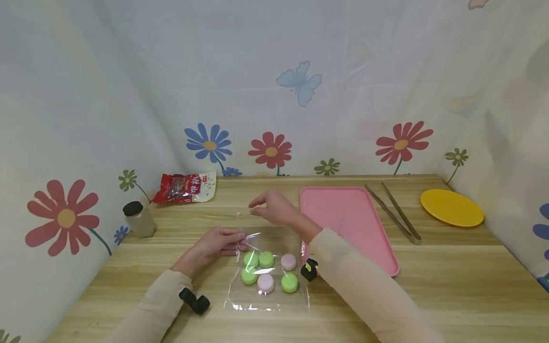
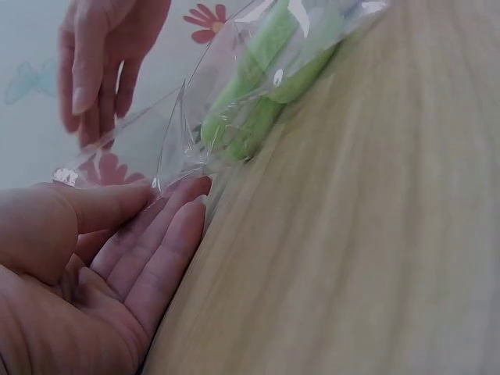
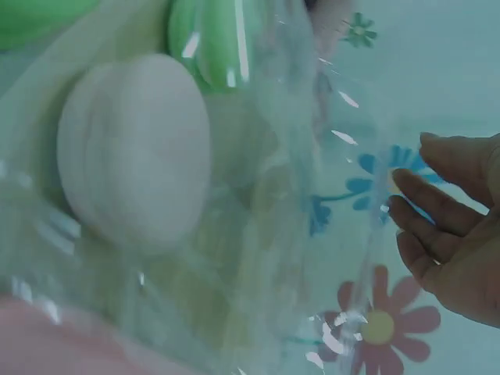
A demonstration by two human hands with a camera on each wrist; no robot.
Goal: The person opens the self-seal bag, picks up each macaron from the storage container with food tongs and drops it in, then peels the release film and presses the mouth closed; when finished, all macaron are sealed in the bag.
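Note:
A clear plastic bag (image 1: 274, 238) lies on the table with several green macarons (image 1: 266, 259) and two pale pink macarons (image 1: 265, 283) inside. My left hand (image 1: 220, 242) pinches the bag's left edge near its upper part; in the left wrist view the thumb presses the film against the fingers. Above the bag's far end is my right hand (image 1: 274, 207), its fingers loosely bent and nothing held in them. The right wrist view shows these fingers (image 3: 437, 226) beside the film's edge, with a pink macaron (image 3: 137, 152) close to the camera.
Right of the bag lies a pink tray (image 1: 339, 209), under my right forearm. Beyond it are metal tongs (image 1: 394, 212) and a yellow plate (image 1: 452, 207). At the back left are a red snack packet (image 1: 184, 187) and a dark-lidded jar (image 1: 140, 221).

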